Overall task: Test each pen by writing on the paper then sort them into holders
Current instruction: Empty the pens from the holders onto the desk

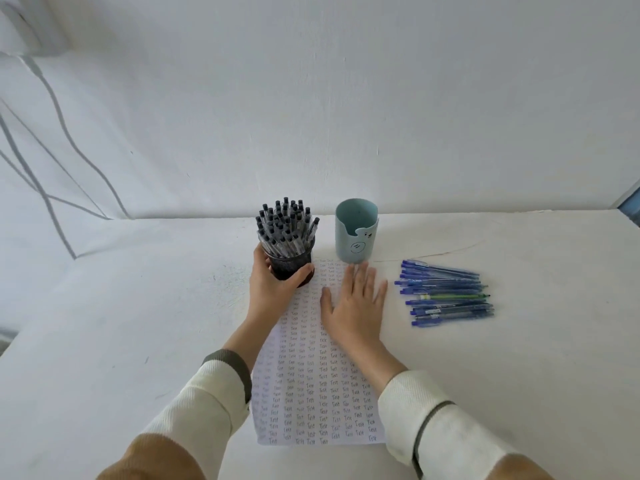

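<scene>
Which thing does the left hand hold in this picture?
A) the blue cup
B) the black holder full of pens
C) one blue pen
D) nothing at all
B: the left hand curls its fingers and thumb round the black holder, which is packed with pens.
</scene>
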The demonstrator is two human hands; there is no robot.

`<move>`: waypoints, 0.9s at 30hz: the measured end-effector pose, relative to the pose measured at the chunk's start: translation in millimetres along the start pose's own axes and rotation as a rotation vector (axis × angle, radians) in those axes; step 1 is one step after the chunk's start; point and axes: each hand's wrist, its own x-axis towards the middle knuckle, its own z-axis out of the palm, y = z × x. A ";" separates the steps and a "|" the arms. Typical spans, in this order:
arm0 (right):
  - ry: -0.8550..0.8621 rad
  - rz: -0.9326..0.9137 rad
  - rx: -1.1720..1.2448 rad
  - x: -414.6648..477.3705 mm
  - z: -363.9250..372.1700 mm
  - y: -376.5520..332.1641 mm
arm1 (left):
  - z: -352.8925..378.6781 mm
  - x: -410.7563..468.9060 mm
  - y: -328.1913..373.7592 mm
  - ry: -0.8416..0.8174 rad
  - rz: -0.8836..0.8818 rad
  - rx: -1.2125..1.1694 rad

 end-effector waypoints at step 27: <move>-0.083 0.078 -0.097 -5.4 -0.3 -18.1 | -163.2 -21.4 -52.3 0.214 0.498 0.805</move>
